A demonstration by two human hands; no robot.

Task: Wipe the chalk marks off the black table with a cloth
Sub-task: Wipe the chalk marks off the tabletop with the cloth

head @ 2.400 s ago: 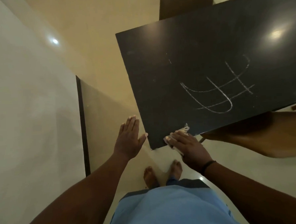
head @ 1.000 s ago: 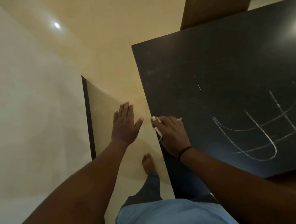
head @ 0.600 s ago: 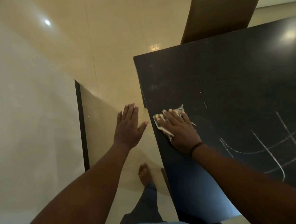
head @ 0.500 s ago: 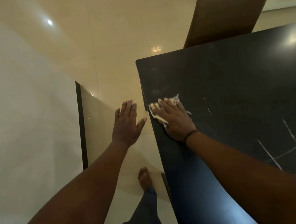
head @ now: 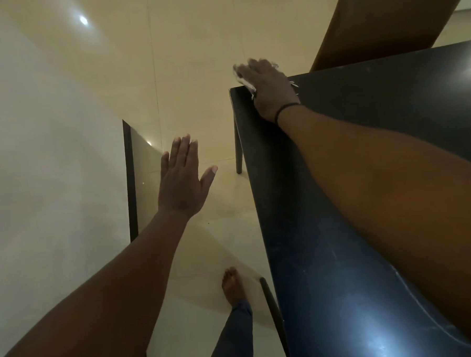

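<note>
Right hand [head: 269,90] presses cloth [head: 244,81] at black table [head: 299,229] corner — left hand [head: 182,181] flat.

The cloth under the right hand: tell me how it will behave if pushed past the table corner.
The cloth looks thin and frayed, so probably limp and light. It already overhangs the black table corner beneath the right hand; unsupported, it would likely droop.

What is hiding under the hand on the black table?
A pale cloth lies under the right hand, at the far corner of the black table. Only its frayed edges peek out; the hand covers the rest.
</note>
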